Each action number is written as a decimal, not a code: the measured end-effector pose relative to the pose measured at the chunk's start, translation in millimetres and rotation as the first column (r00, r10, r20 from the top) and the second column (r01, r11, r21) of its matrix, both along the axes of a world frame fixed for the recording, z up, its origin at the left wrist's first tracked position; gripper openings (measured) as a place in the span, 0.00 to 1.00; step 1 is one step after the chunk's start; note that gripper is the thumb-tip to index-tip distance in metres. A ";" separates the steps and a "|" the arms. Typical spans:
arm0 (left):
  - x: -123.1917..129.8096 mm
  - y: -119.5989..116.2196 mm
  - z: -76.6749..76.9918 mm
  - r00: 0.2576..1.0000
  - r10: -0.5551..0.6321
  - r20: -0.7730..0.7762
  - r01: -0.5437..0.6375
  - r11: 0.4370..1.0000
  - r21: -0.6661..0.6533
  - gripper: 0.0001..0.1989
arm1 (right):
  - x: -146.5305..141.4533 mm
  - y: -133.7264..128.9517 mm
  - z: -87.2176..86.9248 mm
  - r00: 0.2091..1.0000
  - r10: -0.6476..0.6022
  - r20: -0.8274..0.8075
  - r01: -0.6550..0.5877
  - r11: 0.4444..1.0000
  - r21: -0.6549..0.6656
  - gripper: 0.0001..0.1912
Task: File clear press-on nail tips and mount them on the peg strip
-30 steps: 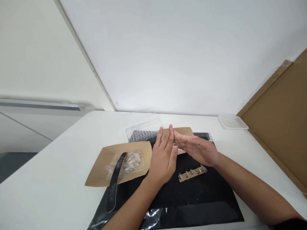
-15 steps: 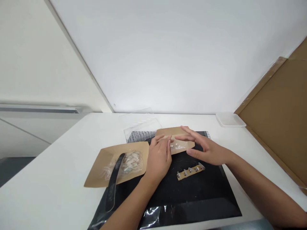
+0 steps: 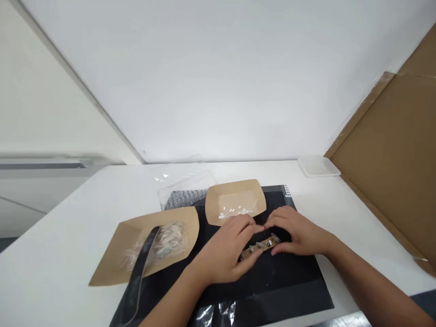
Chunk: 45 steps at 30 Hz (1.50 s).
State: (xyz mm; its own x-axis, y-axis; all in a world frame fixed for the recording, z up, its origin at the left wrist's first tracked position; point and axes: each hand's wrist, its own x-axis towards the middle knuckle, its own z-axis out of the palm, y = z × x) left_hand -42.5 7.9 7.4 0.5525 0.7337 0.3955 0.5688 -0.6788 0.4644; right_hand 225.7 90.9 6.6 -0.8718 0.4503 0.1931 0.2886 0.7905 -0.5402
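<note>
A short brown cardboard strip (image 3: pixel 264 245) carries a row of small clear and metallic pieces, with a white bit near its right end. It lies on a black plastic sheet (image 3: pixel 289 290). My left hand (image 3: pixel 226 250) is curled round the strip's left part, thumb against its near edge and fingers over the far side, hiding that end. Around the right end, my right hand (image 3: pixel 299 231) has its thumb and fingers apart. The fingertips of both hands come close together beyond the strip. Whether a tiny piece is between any fingers I cannot make out.
Behind my hands stands a brown paper tray (image 3: pixel 235 187) with small white bits. A larger paper tray (image 3: pixel 136 227) at left holds clear plastic pieces, with a dark curved strip (image 3: pixel 138 277) across it. Clear sheets (image 3: pixel 185 181), a translucent lid (image 3: pixel 318 166) and a cardboard wall (image 3: pixel 391 150) surround.
My left hand has left the small paper tray and come to the cardboard strip. The right hand has lowered toward the strip's right end. The view has shifted slightly.
</note>
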 end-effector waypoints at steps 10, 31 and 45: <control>9.2 1.8 -9.9 0.987 0.022 -0.159 -0.009 0.997 0.082 0.09 | -9.5 -3.6 -15.2 1.000 -0.020 -0.018 0.020 0.999 0.031 0.09; 13.9 -2.4 -18.3 0.983 0.047 -0.175 -0.053 0.998 -0.030 0.05 | -12.4 -11.0 -13.6 0.977 -0.212 0.018 0.213 0.975 -0.059 0.19; 15.1 -2.1 -21.8 0.983 0.147 -0.114 -0.161 0.979 -0.127 0.16 | -9.8 -8.7 -7.4 0.991 -0.131 -0.022 0.127 0.982 -0.141 0.07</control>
